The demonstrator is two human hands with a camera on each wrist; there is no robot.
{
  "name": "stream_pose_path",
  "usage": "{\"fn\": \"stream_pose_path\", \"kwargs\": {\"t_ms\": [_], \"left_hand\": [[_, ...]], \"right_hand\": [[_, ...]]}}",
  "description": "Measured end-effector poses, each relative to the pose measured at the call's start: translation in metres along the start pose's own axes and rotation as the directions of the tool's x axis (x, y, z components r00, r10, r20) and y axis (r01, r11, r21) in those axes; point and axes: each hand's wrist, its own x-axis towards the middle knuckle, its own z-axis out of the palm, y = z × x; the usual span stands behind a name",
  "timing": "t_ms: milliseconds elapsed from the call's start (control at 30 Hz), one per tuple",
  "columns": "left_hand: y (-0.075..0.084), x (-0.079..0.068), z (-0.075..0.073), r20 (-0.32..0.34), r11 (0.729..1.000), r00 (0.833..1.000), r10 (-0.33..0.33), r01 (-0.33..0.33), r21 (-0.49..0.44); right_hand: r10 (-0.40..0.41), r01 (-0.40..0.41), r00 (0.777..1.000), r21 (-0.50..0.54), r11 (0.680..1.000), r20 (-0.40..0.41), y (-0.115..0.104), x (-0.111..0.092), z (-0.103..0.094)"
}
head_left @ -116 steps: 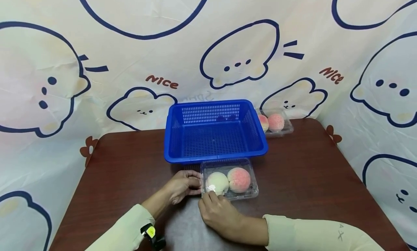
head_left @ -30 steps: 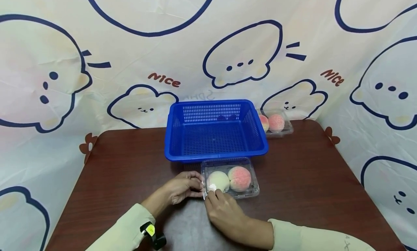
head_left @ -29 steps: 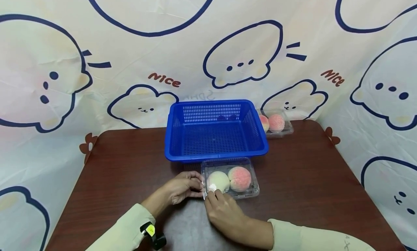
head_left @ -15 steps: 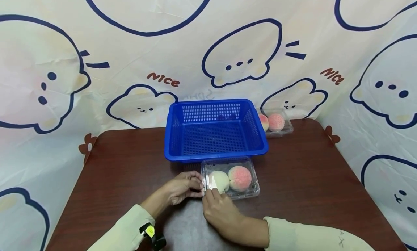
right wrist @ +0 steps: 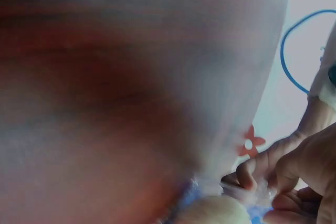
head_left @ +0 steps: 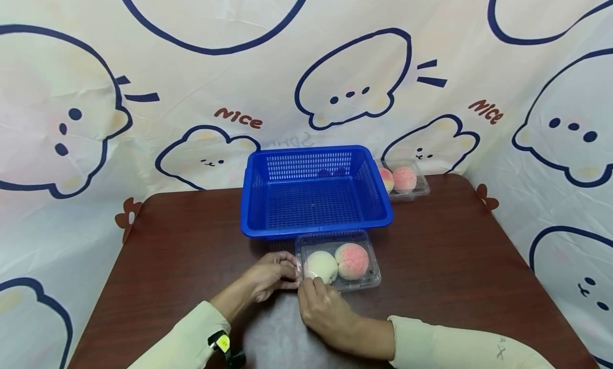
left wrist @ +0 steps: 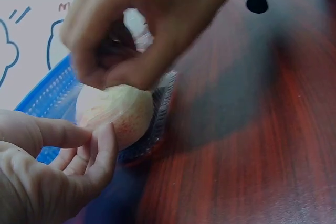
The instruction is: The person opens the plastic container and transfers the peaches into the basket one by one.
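A clear plastic clamshell box (head_left: 373, 277) lies on the table, holding a pale peach (head_left: 322, 266) on the left and a pink peach (head_left: 352, 261) on the right. My left hand (head_left: 271, 276) pinches the box's left edge, thumb and fingertips meeting there in the left wrist view. My right hand (head_left: 328, 311) pinches the near left corner with curled fingers. In the left wrist view the right hand (left wrist: 142, 30) arches above the peach (left wrist: 123, 114). Its fingertips hide that corner of the box in the head view.
A blue plastic basket (head_left: 316, 232) stands right behind the box, with nothing inside it. Another clear box (head_left: 423, 187) with two peaches sits at the back right, partly behind the basket. A printed cloth (head_left: 268, 92) hangs behind the brown table (head_left: 191, 225).
Over the last second my right fingertips have shifted slightly left at the box's near corner. The glare on the lid has changed; my left hand, the box and the basket stay in place.
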Motion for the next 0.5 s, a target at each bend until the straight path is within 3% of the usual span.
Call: {"fn": "stream_pose_path", "kwargs": {"t_ms": [500], "left_hand": [[0.005,0.000,-0.004,0.070,1.000,0.998,-0.007,0.007,0.004]], "right_hand": [[-0.025,0.011,0.995,0.140,0.990,0.094,0.011,-0.003,-0.007]]}}
